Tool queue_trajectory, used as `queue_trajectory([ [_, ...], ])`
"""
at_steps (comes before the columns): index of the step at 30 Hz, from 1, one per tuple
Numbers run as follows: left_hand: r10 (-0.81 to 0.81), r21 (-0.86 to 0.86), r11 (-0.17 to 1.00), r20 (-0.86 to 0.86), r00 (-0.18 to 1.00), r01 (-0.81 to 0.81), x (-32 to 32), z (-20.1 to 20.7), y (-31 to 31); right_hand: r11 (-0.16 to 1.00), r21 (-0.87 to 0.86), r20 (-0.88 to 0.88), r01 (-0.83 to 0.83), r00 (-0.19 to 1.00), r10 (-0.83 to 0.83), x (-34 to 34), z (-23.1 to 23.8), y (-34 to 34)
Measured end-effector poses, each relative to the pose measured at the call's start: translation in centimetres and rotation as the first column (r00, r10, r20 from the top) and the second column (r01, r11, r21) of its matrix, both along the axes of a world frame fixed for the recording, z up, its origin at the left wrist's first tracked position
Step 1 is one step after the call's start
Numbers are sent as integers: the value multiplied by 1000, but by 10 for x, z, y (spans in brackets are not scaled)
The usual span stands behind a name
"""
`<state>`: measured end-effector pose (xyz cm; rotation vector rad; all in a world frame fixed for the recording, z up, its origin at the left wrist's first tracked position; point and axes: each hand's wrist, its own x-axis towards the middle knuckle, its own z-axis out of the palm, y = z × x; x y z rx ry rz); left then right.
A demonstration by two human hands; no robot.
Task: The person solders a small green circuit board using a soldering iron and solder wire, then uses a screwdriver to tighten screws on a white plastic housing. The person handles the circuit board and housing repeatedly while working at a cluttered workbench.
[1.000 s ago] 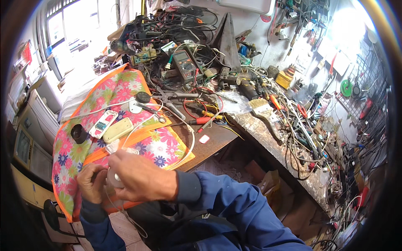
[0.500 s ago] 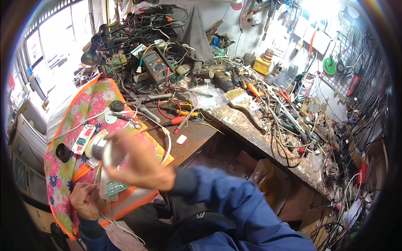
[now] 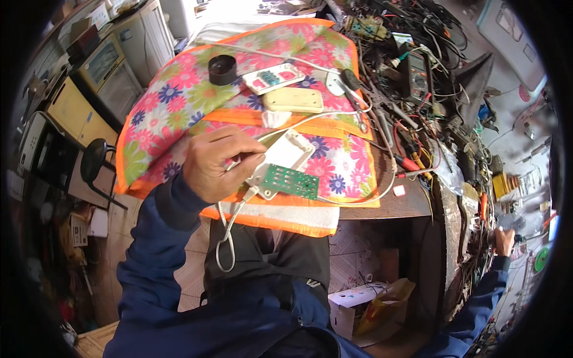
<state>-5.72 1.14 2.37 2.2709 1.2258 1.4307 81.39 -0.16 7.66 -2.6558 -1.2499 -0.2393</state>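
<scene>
My left hand (image 3: 221, 164) is closed, its thumb and fingertips pinched at the left end of a green circuit board (image 3: 290, 181). What lies between the fingertips is hidden. The board rests at the near edge of an opened white plastic casing (image 3: 297, 150), which shows its bare inside. A white cable (image 3: 228, 230) leaves the casing and hangs in a loop over the cloth's near edge. Far off to the right, my right hand (image 3: 505, 240) is stretched out among tools and wires, its fingers curled. It looks small and blurred there, so its hold is unclear.
A flowered cloth (image 3: 179, 113) with orange edging covers the table. On it lie a black round cap (image 3: 222, 69), a cream cover (image 3: 293, 99), a white part with a small board (image 3: 273, 78) and scissors (image 3: 362, 122). A multimeter (image 3: 416, 77) stands among heaped cables.
The view has swung left. My right hand has gone from above the cloth, where it was blurred near a round silvery object, to the far right clutter. My left hand now pinches at the board.
</scene>
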Motion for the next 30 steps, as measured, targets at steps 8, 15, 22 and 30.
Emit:
queue_trajectory([
  [8, -198, -48, 980, -247, 949, 192, 6, -4, 4, 804, 261, 273, -535, 839, 470, -214, 17, 29],
  [15, -201, -117, 976, -179, 963, 182, 2, -19, 11, 50, 223, -102, -973, 28, 994, -501, -15, 24],
  [22, -156, -125, 982, -139, 978, 139, 4, -17, 8, 25, 248, -244, -968, -37, 969, -553, -38, 40],
  [30, -163, -55, 986, -179, 970, 156, 1, -15, 7, -48, 319, -218, -946, -123, 968, -558, 20, 64],
])
